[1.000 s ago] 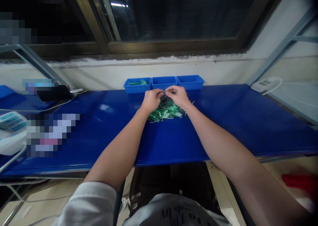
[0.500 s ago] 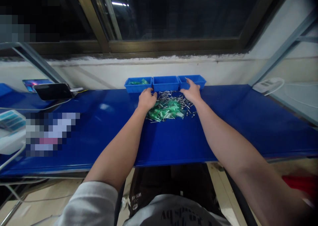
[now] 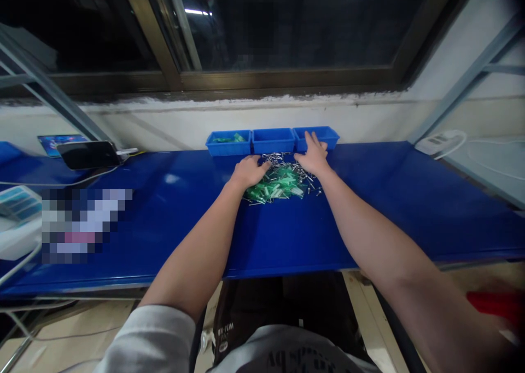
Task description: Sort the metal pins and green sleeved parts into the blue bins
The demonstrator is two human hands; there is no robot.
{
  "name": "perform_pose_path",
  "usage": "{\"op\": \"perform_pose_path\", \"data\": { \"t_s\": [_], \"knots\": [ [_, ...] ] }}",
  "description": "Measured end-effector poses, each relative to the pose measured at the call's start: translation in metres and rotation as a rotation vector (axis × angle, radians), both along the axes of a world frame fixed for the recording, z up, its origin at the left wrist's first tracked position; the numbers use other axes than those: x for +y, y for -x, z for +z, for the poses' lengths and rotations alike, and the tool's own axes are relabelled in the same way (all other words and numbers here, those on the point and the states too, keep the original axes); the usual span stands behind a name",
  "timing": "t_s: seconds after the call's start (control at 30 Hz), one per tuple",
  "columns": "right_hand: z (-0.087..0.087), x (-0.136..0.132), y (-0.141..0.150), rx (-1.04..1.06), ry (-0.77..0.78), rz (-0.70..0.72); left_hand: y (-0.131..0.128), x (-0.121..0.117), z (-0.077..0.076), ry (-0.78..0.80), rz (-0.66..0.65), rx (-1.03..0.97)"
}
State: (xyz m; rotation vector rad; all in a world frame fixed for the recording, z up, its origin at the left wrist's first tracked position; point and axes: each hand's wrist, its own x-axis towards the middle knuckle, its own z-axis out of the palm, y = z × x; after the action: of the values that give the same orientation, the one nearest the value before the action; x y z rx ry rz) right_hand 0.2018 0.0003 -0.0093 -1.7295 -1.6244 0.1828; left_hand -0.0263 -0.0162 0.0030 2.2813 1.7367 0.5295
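A mixed pile lies on the blue table: green translucent plastic pieces (image 3: 283, 182) at its front, and thin silvery metal pins (image 3: 276, 157) mostly behind and to the right. My left hand (image 3: 247, 170) rests at the pile's left edge, thumb stretched over the pins and fingers apart. At the back right of the pile is my right hand (image 3: 313, 155), its fingers spread in front of the right blue bin (image 3: 328, 136). Nothing shows in either hand. The left blue bin (image 3: 219, 149) holds some green pieces; no contents show in the middle blue bin (image 3: 273, 145).
On the left of the blue table (image 3: 184, 236), a phone (image 3: 88, 154) leans by a cable. A white device (image 3: 18, 220) stands at the left edge. A white power strip (image 3: 441, 141) lies at the right, beside a metal frame post (image 3: 463, 80). Behind is a window wall.
My left hand has shifted slightly right, its thumb now reaching over the pins. My right hand has moved a little left and down, its fingers spreading in front of the right bin.
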Motion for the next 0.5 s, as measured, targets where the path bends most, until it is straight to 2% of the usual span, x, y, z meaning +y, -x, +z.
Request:
{"op": "perform_pose_path", "data": {
  "t_s": [0.1, 0.3, 0.37, 0.5],
  "knots": [
    [0.004, -0.011, 0.016, -0.107, -0.086, 0.115, -0.002, -0.004, -0.002, 0.019, -0.068, 0.068],
    [0.001, -0.019, 0.039, -0.317, 0.05, 0.348, -0.005, -0.005, -0.005, 0.07, -0.108, 0.137],
    [-0.001, -0.018, 0.041, -0.312, 0.069, 0.385, -0.005, -0.004, -0.005, 0.067, -0.106, 0.132],
    [0.001, -0.019, 0.042, -0.259, 0.085, 0.371, -0.005, -0.007, -0.002, 0.042, -0.109, 0.144]
  ]
}}
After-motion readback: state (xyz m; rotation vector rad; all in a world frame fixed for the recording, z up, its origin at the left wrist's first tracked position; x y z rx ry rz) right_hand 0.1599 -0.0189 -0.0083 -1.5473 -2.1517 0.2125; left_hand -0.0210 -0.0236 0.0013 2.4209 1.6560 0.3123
